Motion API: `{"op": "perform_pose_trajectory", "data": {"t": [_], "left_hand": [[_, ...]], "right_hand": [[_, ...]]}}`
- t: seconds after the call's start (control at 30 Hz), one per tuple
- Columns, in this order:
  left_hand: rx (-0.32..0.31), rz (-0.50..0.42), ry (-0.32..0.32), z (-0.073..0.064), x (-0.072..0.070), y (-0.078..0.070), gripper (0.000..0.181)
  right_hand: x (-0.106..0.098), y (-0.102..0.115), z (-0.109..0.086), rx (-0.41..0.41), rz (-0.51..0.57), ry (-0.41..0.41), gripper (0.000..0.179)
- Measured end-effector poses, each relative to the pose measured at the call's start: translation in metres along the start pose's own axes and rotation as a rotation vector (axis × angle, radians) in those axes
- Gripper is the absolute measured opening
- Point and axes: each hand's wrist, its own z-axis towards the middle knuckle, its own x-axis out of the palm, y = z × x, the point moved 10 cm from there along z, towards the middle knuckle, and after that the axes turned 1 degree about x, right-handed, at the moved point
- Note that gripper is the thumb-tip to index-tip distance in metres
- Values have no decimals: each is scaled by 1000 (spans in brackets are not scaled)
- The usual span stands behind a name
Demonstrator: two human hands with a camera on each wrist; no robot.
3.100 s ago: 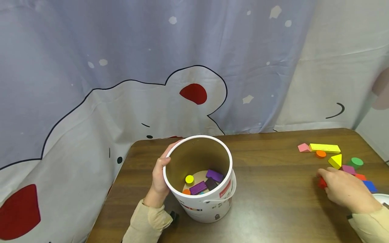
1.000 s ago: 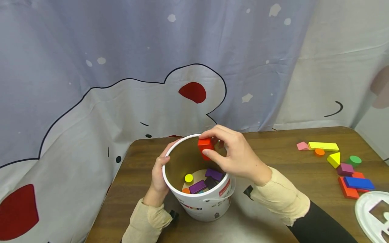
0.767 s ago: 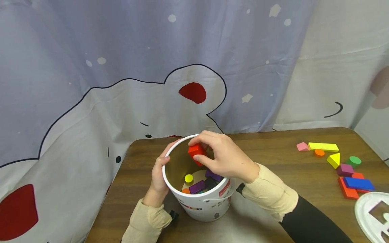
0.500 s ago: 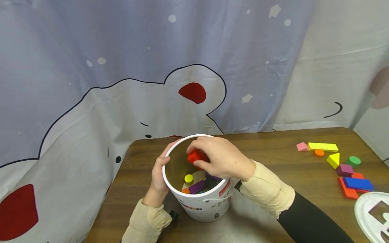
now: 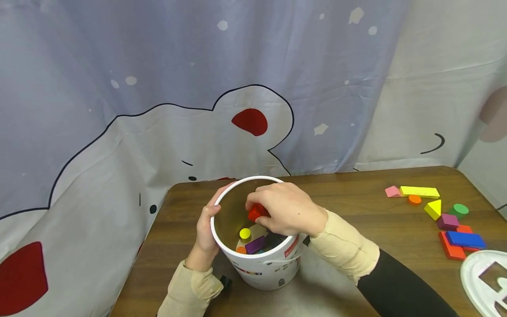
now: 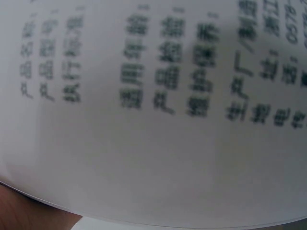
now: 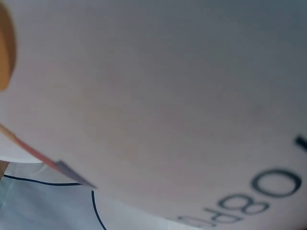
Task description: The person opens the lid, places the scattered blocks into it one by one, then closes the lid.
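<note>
A dark brown, wood-grained table (image 5: 356,207) is carrying all the things. A white cylindrical plastic bucket (image 5: 265,275) is standing on it, and I am taking this bucket as the centre of the clock. A flat, round white lid with cut-out shapes (image 5: 470,280) is lying between three and four o'clock, cut by the picture's edge. The left hand (image 5: 207,229) is gripping the rim at nine o'clock, thumb hooked over it. The right hand (image 5: 287,209), well apart from the left, is pinching a red angular block (image 5: 256,212) inside the bucket's mouth. Toward three o'clock, a blue rectangular bar (image 5: 465,240), a yellow rectangular bar (image 5: 420,192) and smaller pieces are waiting. Inside, at seven o'clock, a small yellow cylinder (image 5: 245,234) is resting.

In my judgement, the person is putting the blocks away one by one, and this red block is being placed. The next move is probably calling for loosening the right fingers low over the pieces, then going toward three o'clock for another. Both wrist cameras are showing mostly blurred bucket wall, so I cannot tell whether the red block is touching anything below.
</note>
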Motion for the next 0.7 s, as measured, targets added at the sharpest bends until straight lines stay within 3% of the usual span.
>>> {"op": "perform_pose_trajectory", "data": {"t": [0.3,0.53,0.7], "left_hand": [[-45,19,-45,0,-1,1,60],[-23,-10,-23,0,0,2,60],[-33,6,-34,0,-1,3,61]], "right_hand": [[0,-1,-1,5,18,3,23],[0,0,0,3,-3,-20,66],[0,-1,0,11,10,-28,69]]}}
